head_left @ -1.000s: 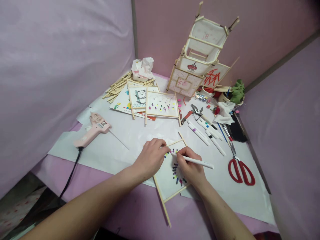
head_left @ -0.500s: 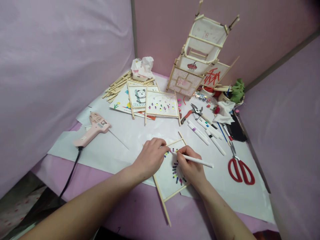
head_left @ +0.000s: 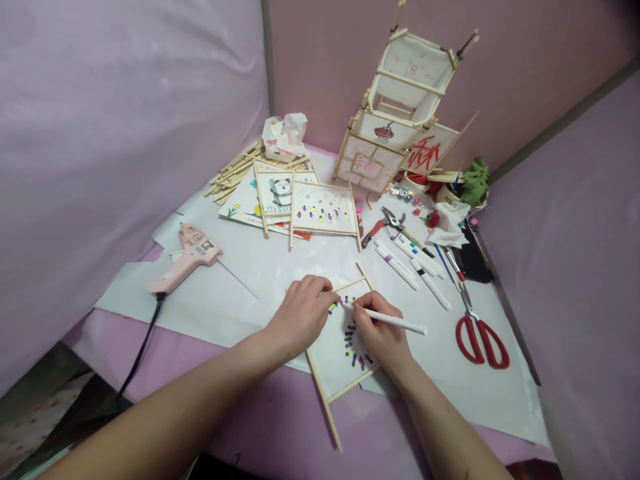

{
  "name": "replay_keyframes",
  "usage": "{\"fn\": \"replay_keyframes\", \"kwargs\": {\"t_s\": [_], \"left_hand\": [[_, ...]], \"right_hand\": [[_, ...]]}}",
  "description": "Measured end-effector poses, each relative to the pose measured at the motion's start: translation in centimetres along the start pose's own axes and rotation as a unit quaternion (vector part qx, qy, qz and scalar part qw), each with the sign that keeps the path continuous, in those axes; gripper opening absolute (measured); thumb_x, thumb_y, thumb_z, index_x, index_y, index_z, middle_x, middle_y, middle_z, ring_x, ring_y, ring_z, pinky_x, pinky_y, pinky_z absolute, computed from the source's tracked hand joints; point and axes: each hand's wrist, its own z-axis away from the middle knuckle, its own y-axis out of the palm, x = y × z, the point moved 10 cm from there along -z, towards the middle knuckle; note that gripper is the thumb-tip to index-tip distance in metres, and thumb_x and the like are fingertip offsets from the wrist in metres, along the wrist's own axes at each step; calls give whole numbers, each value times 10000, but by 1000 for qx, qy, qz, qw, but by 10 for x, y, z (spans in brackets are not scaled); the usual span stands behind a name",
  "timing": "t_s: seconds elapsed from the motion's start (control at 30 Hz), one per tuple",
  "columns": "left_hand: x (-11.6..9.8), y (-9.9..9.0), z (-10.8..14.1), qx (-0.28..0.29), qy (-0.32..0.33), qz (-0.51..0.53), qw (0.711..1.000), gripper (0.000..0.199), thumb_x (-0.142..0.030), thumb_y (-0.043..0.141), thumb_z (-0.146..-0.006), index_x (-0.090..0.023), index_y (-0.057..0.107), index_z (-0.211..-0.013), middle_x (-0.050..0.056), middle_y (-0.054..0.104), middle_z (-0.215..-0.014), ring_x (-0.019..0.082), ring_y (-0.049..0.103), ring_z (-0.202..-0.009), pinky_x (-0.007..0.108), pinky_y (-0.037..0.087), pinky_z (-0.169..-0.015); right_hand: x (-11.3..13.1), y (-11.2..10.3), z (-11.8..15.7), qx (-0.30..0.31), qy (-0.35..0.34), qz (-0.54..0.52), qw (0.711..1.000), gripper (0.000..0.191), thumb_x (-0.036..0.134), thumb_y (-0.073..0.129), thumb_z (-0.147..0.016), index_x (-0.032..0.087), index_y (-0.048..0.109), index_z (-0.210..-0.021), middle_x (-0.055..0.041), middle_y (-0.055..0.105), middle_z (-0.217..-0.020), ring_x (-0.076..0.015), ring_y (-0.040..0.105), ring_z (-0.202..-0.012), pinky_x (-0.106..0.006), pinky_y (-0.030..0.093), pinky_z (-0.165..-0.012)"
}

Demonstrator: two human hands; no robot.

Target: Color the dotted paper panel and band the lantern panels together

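Observation:
My right hand (head_left: 381, 327) pinches a white marker (head_left: 400, 322), its tip end low over a stick-framed paper panel (head_left: 336, 373) near the front of the table. Small purple, green, yellow and dark marks curve across the paper. On the panel's upper left side lies my left hand (head_left: 305, 310), fingers bent and close together, holding the frame; its fingertips come near the marker's tip. The hands cover parts of the panel, and the very tip of the marker is hard to see.
A pink glue gun (head_left: 186, 257) lies left, its cord running off the front. Red-handled scissors (head_left: 483, 340), capped markers (head_left: 397, 265) and pruning shears (head_left: 385, 225) lie right. Behind stand a tall stick tower (head_left: 373, 163), framed drawings (head_left: 325, 207), loose sticks (head_left: 233, 175) and a potted plant (head_left: 475, 181).
Almost nothing differs. My right hand and the marker have shifted very slightly; my left hand and the panel stay in place.

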Motion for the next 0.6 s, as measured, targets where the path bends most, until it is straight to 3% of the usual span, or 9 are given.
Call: {"fn": "replay_keyframes", "kwargs": {"t_s": [0.6], "left_hand": [[-1,-1,0,-6,5,5,1000,287,-75,497,-850,-222,624,-1061,57,565,-1099,227,459,-1083,386,377,-876]], "right_hand": [[-5,-8,0,-21,11,-12,1000,117,219,539,-805,196,560,-693,44,536,-575,-120,479,-553,-235,381,-548]]}}
